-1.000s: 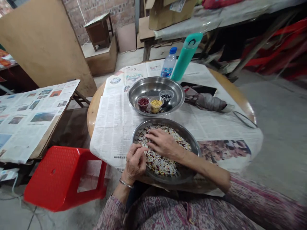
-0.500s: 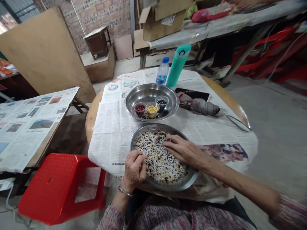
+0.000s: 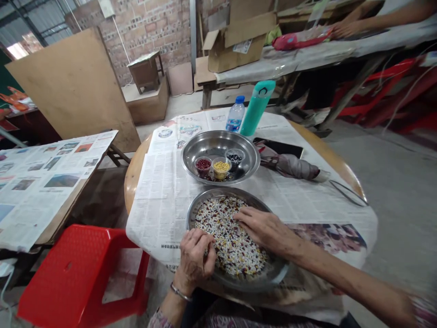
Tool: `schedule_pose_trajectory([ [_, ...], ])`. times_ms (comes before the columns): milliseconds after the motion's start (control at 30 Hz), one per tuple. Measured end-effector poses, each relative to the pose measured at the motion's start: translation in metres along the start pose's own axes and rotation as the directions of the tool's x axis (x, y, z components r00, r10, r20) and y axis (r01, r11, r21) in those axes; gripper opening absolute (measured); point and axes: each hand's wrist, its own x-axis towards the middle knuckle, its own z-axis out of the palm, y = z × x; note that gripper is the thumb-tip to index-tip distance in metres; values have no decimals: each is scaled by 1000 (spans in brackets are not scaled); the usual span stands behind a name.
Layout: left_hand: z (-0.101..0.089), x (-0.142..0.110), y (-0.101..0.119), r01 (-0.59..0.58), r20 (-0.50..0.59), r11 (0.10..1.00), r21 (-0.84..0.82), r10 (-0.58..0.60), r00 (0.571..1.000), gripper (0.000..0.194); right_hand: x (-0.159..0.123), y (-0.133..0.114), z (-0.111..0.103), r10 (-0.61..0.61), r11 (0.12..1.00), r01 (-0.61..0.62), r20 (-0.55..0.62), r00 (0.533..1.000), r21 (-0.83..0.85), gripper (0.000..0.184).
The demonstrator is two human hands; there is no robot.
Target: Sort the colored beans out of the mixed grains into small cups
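A steel pan (image 3: pixel 201 205) full of mixed white, red, yellow and black beans (image 3: pixel 225 232) sits at the near edge of a round table covered in newspaper (image 3: pixel 164 191). My left hand (image 3: pixel 195 257) curls over the pan's near left rim, fingers closed on it. My right hand (image 3: pixel 264 226) lies flat on the beans at the right side, fingers stretched toward the middle. Behind it a second steel pan (image 3: pixel 220 146) holds three small cups: red beans (image 3: pixel 203 164), yellow beans (image 3: pixel 221 167) and black beans (image 3: pixel 235 157).
A water bottle (image 3: pixel 235 114) and a teal flask (image 3: pixel 256 107) stand at the table's far side, a folded umbrella (image 3: pixel 290 166) lies to the right. A red plastic stool (image 3: pixel 78 273) is at the left. Another person's arm (image 3: pixel 375 20) rests on a far bench.
My right hand slid from the left middle of the beans to the right side. My left hand stayed on the rim. The view tilted up a little.
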Motion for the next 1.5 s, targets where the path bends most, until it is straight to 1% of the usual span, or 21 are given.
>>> schedule_pose_trajectory([
  [67,0,0,0,-1,30,1000,8,1,1000,13,14,10,-10,17,998,-16,-27,999,64,16],
  [133,0,-1,-1,4,57,1000,4,-4,998,14,37,18,-22,62,991,-56,-43,997,119,17],
  [200,0,-2,0,13,68,1000,-5,-13,998,15,67,26,-37,173,982,-164,-101,980,92,21],
  [267,-1,-2,1,26,71,1000,-11,-25,997,15,98,38,-48,264,964,-264,-147,953,18,26],
  [333,-1,-2,2,29,71,1000,-7,-29,997,15,126,52,-55,289,953,-294,-70,955,-70,27],
  [433,-2,-1,2,18,60,1000,-11,-18,998,14,157,70,-54,308,941,-284,117,944,-186,27],
  [533,-2,0,1,14,51,999,-29,-12,999,13,171,78,-46,310,936,-241,278,909,-256,26],
  [600,-1,0,1,17,43,999,-29,-15,999,12,173,81,-41,316,935,-231,338,886,-270,24],
  [733,0,-1,1,-4,30,1000,-29,5,1000,12,173,86,-34,316,936,-233,333,889,-264,26],
  [833,1,-1,0,-2,27,1000,-25,3,1000,13,174,88,-32,344,929,-276,305,888,-245,25],
  [900,2,-1,0,-4,25,1000,-18,5,1000,13,172,87,-35,370,923,-321,256,893,-213,23],
  [967,2,-1,0,-8,16,1000,-18,8,1000,13,165,83,-40,369,924,-341,174,913,-174,23],
  [1033,3,-1,0,-4,12,1000,-20,5,1000,14,147,72,-45,311,947,-300,90,946,-113,23],
  [1100,2,-1,0,1,19,1000,-17,-1,1000,14,118,51,-46,192,981,-192,41,981,-10,22],
  [1167,2,-1,0,2,29,1000,-13,-2,1000,14,80,21,-42,40,992,-45,44,998,116,19],
  [1200,2,-1,0,1,31,1000,-13,-1,1000,14,61,5,-38,-27,986,15,69,997,163,18],
  [1267,2,0,0,-2,29,1000,-20,2,1000,14,24,-24,-26,-135,976,102,171,976,192,16],
  [1333,2,0,-1,-4,25,999,-32,5,1000,14,-1,-41,-13,-190,974,153,234,953,166,15],
  [1400,3,0,-1,-3,21,999,-34,4,1000,14,-12,-40,-3,-164,984,141,242,956,109,15],
  [1467,4,1,-2,-4,15,1000,-30,5,1000,14,-9,-24,2,-92,995,81,212,973,58,16],
  [1500,4,1,-2,-7,10,1000,-28,8,1000,14,-4,-13,3,-32,999,26,188,982,37,16],
])
